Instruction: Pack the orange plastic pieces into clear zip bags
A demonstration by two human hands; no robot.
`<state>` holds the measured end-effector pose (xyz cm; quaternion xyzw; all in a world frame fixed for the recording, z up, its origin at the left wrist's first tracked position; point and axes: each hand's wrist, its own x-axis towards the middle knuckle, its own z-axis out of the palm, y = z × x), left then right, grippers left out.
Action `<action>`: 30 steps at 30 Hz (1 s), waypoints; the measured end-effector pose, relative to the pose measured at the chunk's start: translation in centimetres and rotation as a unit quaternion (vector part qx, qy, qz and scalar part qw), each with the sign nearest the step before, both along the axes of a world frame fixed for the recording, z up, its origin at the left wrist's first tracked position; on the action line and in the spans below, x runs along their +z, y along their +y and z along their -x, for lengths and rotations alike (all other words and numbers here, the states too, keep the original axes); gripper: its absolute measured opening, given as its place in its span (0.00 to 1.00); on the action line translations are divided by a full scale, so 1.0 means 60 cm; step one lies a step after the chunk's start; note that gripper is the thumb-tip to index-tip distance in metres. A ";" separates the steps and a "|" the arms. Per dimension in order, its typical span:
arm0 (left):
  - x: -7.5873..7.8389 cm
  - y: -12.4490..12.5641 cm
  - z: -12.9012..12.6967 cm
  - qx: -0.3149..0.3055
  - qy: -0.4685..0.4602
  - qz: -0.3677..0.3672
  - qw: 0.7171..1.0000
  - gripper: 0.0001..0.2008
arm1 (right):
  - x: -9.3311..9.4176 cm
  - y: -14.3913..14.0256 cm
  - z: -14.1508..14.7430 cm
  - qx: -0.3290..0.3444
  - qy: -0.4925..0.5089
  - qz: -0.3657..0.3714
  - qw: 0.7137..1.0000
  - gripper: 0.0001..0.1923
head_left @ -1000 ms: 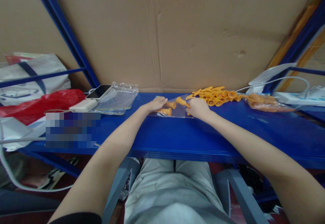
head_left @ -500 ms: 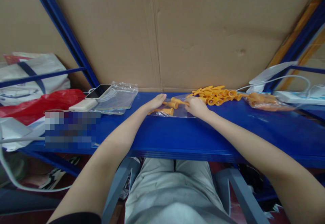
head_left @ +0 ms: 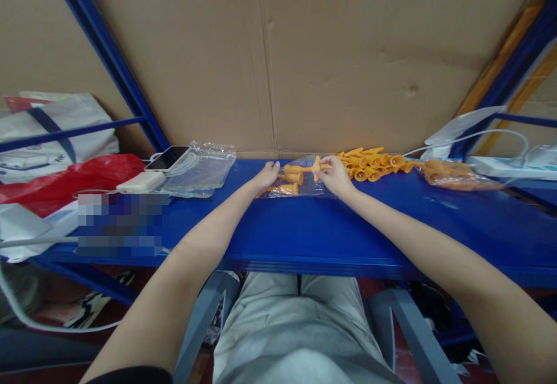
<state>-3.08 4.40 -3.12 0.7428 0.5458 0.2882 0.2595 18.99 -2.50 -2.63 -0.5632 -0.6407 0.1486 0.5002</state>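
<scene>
A small clear plastic bag (head_left: 304,185) lies on the blue shelf (head_left: 304,233) with a few orange cone-shaped plastic pieces (head_left: 290,183) inside. My left hand (head_left: 266,176) pinches the bag's left edge at its mouth. My right hand (head_left: 333,174) grips an orange piece (head_left: 312,168) at the bag's opening, its stem pointing left into the bag. A loose pile of the same orange pieces (head_left: 373,163) sits just right of my right hand, against the cardboard back wall.
A filled bag of orange pieces (head_left: 452,175) lies further right, beside a white power strip (head_left: 513,168) and cable. To the left are a stack of clear bags (head_left: 202,166), a phone (head_left: 167,157), a white power bank (head_left: 141,182) and a red plastic bag (head_left: 65,180).
My right hand has moved the orange piece left and up into the bag's mouth. My left hand has lifted the bag's edge slightly, raising the opening.
</scene>
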 end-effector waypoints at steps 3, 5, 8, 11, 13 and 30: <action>0.006 -0.011 -0.004 0.013 -0.045 0.034 0.998 0.27 | 0.001 0.003 0.004 -0.012 0.113 0.062 0.992 0.11; 0.011 -0.018 -0.007 0.000 -0.055 0.042 0.998 0.26 | 0.005 -0.001 0.007 0.002 0.173 0.102 0.980 0.10; 0.018 -0.023 -0.008 0.000 -0.049 0.050 0.998 0.25 | 0.016 -0.012 0.011 0.024 0.255 0.156 0.954 0.12; 0.021 -0.023 -0.007 0.004 -0.037 0.038 0.999 0.24 | 0.025 -0.020 0.013 0.036 0.289 0.191 0.937 0.13; 0.020 -0.021 -0.006 0.002 -0.034 0.030 0.999 0.24 | 0.027 -0.021 0.014 0.046 0.290 0.204 0.934 0.12; 0.022 -0.022 -0.006 -0.008 -0.069 0.016 0.997 0.26 | 0.045 0.003 0.036 0.043 0.262 0.244 0.933 0.11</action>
